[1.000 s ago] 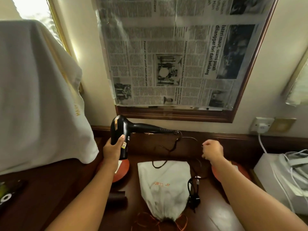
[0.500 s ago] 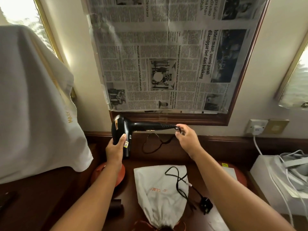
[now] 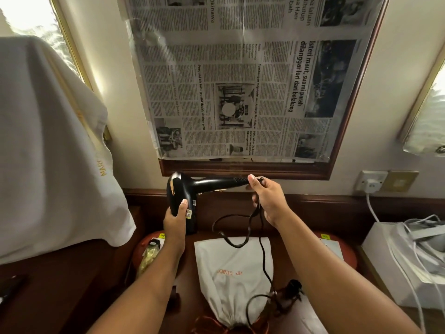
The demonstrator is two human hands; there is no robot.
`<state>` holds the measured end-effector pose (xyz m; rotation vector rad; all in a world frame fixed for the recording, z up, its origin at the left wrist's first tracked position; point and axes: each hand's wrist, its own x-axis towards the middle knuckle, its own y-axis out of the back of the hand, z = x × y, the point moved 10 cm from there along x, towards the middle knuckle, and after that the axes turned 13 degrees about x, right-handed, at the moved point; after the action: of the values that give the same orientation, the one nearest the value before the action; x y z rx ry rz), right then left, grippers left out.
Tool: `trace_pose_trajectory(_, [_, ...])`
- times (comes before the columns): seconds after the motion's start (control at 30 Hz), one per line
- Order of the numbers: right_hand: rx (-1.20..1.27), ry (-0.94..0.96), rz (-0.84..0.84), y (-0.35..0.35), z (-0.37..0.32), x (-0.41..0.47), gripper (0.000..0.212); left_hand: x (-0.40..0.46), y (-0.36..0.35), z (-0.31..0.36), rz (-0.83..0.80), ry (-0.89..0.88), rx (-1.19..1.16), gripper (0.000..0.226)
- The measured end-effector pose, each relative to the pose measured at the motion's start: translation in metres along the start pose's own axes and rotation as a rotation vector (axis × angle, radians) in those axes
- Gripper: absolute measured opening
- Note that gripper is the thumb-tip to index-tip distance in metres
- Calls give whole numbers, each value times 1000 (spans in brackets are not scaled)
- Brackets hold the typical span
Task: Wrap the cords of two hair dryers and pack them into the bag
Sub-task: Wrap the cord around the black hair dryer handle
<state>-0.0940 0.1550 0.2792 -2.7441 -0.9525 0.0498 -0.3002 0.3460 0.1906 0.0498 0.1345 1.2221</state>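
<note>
Hair dryer (image 3: 185,196) held up by left hand (image 3: 174,221) | right hand (image 3: 266,198) pinches cord (image 3: 255,222) | white bag (image 3: 232,280) lies flat on surface (image 3: 72,285), neck bunched shut

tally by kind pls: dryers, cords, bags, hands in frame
hair dryer: 1
cord: 1, loose, hanging over the bag
bag: 1, white
Hands: 2, left hand on the dryer body, right hand at the handle end on the cord
Total: 5
</note>
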Motion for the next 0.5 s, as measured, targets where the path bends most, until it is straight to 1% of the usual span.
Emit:
trace_pose_trajectory(0.07, [51,5,89,6,-3,-2,25,-2,-2,6,8,-39,39,38])
trace_pose_trajectory(0.13, [175,13,154,10,-6,-4,22,-3,-8,14,-21,-83,94,45])
trace_pose_trajectory(0.2, [309,16,192,11,-9,-5,20,-4,-13,25,-40,-153,225,64])
trace_pose_trajectory(0.23, [345,15,203,10,-10,-5,19,-4,-12,35,-12,-216,366,75])
trace_pose_trajectory(0.27, [365,10,207,9,-10,-6,18,-6,-12,50,42,-318,540,82])
trace_pose_trajectory(0.3, [372,7,204,7,-11,-7,18,-12,-17,71,91,-477,694,85])
trace_pose_trajectory(0.33, [373,0,198,5,-10,-8,17,-24,-30,93,89,-671,810,85])
trace_pose_trajectory(0.37, [368,-8,193,3,-9,-9,17,-34,-51,107,24,-832,915,84])
trace_pose_trajectory(0.4, [364,-18,189,1,-7,-10,18,-43,-72,113,-84,-927,1017,83])
trace_pose_trajectory(0.43, [363,-30,188,0,-3,-12,19,-48,-91,111,-213,-943,1115,78])
trace_pose_trajectory(0.47, [368,-42,185,-1,0,-15,20,-51,-105,104,-334,-908,1183,68])
trace_pose_trajectory(0.5, [377,-55,179,-1,3,-18,21,-53,-113,98,-424,-852,1186,56])
